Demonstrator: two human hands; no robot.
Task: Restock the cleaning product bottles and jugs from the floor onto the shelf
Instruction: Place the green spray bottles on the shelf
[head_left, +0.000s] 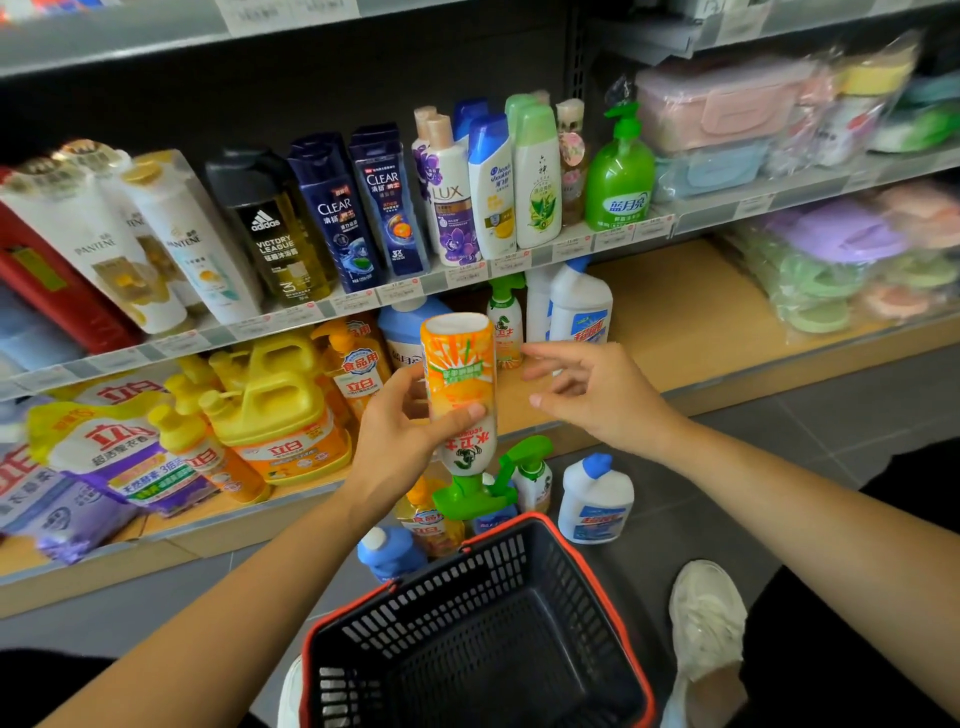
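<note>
Orange spray bottle (460, 384) (upside down) gripped in left hand (402, 434), right hand (597, 395) open beside it, fingers spread

In front of your feet sits a black mesh basket (467, 597) with a red rim, and just right of it you see a pale shoe (706, 618). On the upper shelf (332, 306) you have, left to right, a red box (47, 280), white Pantene bottles (192, 244), a dark Adidas bottle (270, 234), two navy Clear bottles (332, 218), a Lux bottle (452, 208), a Head & Shoulders bottle (493, 187) and a green pump bottle (621, 182). To your right, a wrapped pink lidded box (717, 109) rests on a blue one (711, 166).
</note>
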